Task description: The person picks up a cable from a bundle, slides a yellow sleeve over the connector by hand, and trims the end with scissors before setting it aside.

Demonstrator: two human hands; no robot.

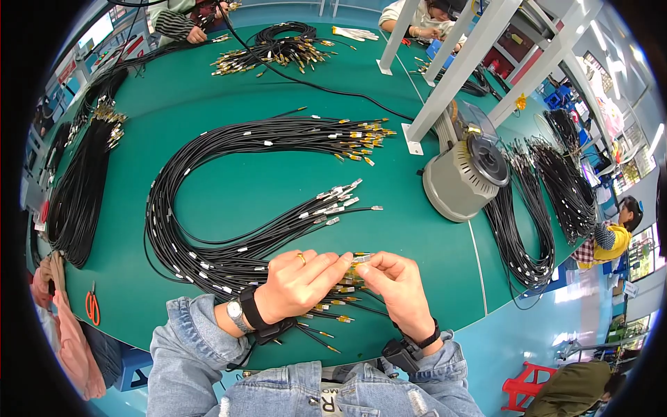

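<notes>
A thick bundle of black cables [163, 201] curves in a U on the green table, its ends bearing white and yellow tags. My left hand [299, 281] lies over the bundle's near arm, its fingers closed in a pinch on a cable end. Close beside it, the thumb and fingers of my right hand [399, 285] pinch the same end, at a small white tag [362, 258]. More yellow-tagged cable ends [338, 303] fan out beneath my hands. The exact grip of each fingertip is partly hidden.
A grey rounded machine [458, 182] with a black disc stands right, by white metal posts [462, 66]. Other cable bundles lie at left [80, 187], far [278, 48] and right [524, 236]. Orange-handled scissors [92, 306] rest at the left edge. Co-workers sit across the table.
</notes>
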